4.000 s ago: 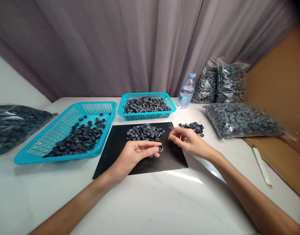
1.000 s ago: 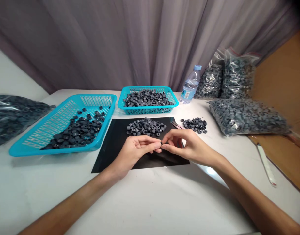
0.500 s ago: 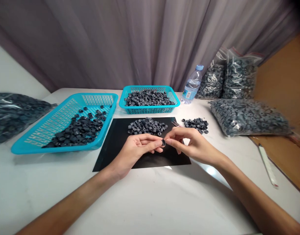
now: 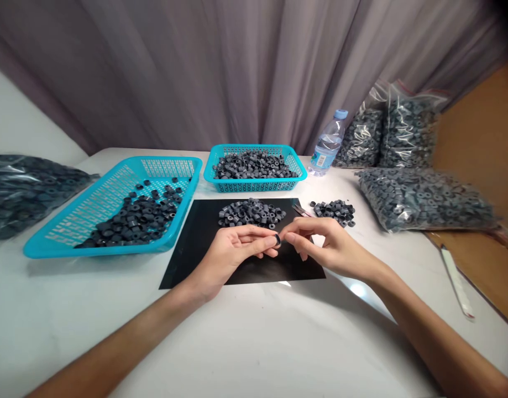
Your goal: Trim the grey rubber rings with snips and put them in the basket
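Pinching the small dark piece [image 4: 277,240] near frame centre, your left hand [image 4: 231,251] has thumb and fingers closed on it | right hand [image 4: 330,243] curls beside it, its hold unclear | metal tips [image 4: 302,210] show just beyond | squeeze lightly, keeping its edge exposed

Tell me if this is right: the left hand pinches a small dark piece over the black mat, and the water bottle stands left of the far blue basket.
Wrong, not left: the head view shows the water bottle right of the far blue basket. The left hand does pinch a small dark piece over the black mat.
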Action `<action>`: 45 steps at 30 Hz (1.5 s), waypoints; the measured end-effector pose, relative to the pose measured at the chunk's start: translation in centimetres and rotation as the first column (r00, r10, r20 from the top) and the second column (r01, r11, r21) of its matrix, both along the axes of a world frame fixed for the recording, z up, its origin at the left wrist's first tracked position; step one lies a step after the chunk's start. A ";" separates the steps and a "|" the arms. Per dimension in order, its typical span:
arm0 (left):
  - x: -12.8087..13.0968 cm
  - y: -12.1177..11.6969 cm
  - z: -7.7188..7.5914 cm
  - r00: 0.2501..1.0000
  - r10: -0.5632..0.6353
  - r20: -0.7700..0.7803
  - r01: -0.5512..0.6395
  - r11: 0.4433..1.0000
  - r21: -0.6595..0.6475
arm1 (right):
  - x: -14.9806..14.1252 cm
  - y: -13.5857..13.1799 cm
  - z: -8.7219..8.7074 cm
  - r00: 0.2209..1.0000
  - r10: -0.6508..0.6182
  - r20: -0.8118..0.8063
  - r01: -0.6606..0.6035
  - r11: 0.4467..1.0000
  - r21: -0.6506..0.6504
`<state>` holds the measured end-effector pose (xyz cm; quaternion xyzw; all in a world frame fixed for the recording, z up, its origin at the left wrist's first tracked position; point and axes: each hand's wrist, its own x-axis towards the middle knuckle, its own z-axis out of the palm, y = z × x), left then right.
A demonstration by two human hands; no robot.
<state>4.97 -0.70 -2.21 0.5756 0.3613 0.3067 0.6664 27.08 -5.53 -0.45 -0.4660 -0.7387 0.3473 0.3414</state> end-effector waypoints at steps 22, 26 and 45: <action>0.2 -0.6 -0.3 0.999 -0.033 -0.019 0.032 0.999 -0.013 | -0.6 0.4 -0.8 0.999 -0.005 -0.041 0.008 0.997 0.073; 0.1 -0.5 -0.3 0.999 -0.050 -0.023 0.050 0.999 -0.004 | -0.7 0.4 -0.9 0.998 -0.002 -0.063 0.004 0.999 0.041; 0.4 -0.5 -0.3 0.994 0.110 0.013 -0.110 0.972 0.208 | -0.9 0.4 -1.2 0.993 -0.019 -0.119 0.017 1.000 -0.017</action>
